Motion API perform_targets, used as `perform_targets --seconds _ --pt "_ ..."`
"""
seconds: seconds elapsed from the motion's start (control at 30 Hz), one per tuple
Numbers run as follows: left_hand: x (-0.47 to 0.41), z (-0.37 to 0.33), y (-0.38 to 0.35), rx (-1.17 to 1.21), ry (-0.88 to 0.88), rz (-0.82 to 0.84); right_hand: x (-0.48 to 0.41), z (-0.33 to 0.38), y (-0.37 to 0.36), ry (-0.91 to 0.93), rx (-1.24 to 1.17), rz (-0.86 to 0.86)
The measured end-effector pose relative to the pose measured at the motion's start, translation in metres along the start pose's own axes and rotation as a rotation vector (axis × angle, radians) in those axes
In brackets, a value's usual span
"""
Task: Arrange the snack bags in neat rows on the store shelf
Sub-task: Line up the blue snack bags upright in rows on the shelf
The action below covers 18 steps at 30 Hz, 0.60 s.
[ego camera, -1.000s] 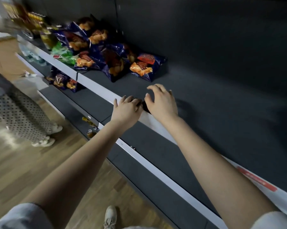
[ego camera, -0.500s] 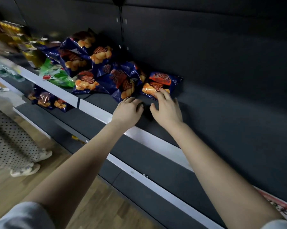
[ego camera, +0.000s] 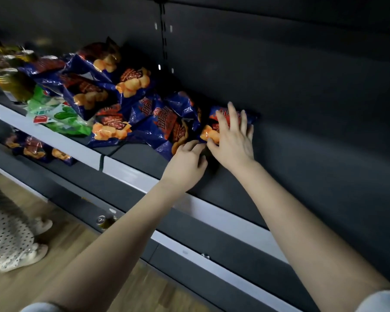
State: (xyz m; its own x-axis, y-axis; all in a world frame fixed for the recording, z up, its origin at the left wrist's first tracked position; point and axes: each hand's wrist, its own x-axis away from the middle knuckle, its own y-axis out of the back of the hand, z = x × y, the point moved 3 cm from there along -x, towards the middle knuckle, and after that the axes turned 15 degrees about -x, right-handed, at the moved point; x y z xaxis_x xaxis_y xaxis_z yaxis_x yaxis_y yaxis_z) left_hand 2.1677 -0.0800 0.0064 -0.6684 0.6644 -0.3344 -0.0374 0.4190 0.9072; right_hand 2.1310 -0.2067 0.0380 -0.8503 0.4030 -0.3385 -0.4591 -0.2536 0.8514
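Though flat, bag (ego camera: 207,131) top toward wall (ego camera: 279,64)

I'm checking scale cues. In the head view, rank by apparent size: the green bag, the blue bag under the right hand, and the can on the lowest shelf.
1. green bag, slightly ahead.
2. blue bag; close, and unsure, since the right hand covers much of it.
3. can, clearly smallest.

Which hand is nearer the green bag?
Left. The left hand is to the right of the green bag, blue bags between them; the right hand is farther right, on the rightmost blue bag.
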Motion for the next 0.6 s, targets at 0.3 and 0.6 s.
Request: perform_targets --seconds 0.3,0.6 --pt "0.002 0.003 0.001 -0.044 0.11 0.009 -0.03 -0.008 -0.03 -0.1 0.094 0.237" --pt "0.003 0.002 0.002 -0.045 0.13 0.004 -0.025 -0.013 -0.021 -0.082 0.042 0.162"
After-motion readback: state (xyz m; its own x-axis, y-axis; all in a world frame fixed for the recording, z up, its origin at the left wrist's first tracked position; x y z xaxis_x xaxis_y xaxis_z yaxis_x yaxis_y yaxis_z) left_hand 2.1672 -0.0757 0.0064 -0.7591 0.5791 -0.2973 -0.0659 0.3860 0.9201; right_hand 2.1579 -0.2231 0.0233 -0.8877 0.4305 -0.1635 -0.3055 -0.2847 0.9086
